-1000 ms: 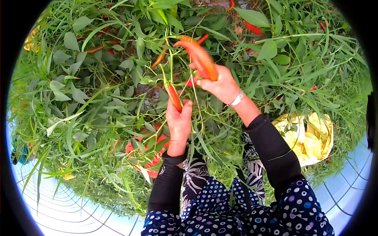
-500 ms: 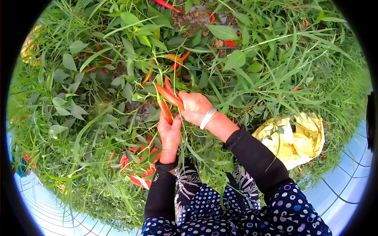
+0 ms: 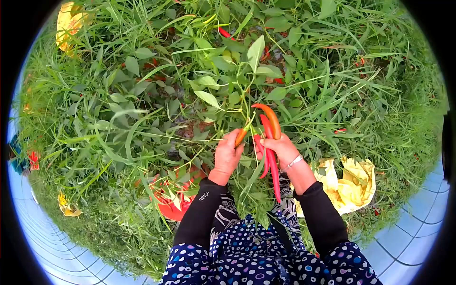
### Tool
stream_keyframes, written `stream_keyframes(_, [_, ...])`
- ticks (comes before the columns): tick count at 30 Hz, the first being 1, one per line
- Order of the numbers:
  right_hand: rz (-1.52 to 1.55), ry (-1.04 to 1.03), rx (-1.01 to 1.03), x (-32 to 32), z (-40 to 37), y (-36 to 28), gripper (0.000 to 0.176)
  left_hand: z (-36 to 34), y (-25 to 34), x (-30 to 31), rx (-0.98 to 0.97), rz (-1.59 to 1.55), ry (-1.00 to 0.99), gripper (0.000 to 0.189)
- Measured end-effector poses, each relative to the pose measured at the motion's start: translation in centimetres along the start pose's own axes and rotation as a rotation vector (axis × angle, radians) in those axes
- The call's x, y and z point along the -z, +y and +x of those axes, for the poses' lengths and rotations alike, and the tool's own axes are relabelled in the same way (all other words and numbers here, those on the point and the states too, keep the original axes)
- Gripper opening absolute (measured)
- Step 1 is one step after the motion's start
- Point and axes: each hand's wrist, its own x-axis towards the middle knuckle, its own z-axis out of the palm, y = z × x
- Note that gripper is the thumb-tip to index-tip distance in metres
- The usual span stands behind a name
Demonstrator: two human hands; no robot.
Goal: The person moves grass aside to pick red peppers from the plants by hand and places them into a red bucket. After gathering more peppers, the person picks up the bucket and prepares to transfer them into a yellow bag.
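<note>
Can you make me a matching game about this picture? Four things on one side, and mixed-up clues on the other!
Things
1. Left hand
2. Right hand
3. Bracelet
4. Crumpled bag

Clues
A. Yellow, lying past the outer side of the right sleeve
B. Closed around a bunch of peppers
C. Pale and silvery
D. Closed on an orange pepper, the only one seen there

Right pairs: 1-D, 2-B, 3-C, 4-A

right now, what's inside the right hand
The right hand holds an orange-red chili pepper and several red chili peppers; its grip covers parts of them, so the exact count can't be told.
</note>
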Motion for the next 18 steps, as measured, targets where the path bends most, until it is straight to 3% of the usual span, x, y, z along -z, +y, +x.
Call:
stream_keyframes(3, [0.077,-0.031,-0.055,2.3,-1.8,0.2,0.025,-1.1,1.1,0.8,0.061,-0.043,-0.117,0.040])
stream_keyframes(6, [0.120,0.025,-0.081,2.8,-4.1,1.0,0.026,-1.4,0.9,1.2,-0.129,0.047,-0.117,0.039])
stream_keyframes(11, [0.199,0.058,-0.021,2.8,-7.4,1.3,0.022,-1.8,1.2,1.2,-0.206,0.132,-0.083,0.026])
stream_keyframes(17, [0.104,0.045,-0.210,6.2,-10.8,1.2,0.029,-1.2,2.3,2.4,-0.377,0.149,-0.103,0.028])
stream_keyframes(18, [0.126,0.160,-0.195,5.2,-11.5,0.9,0.031,-1.0,2.0,2.3,-0.419,0.148,-0.085,0.027])
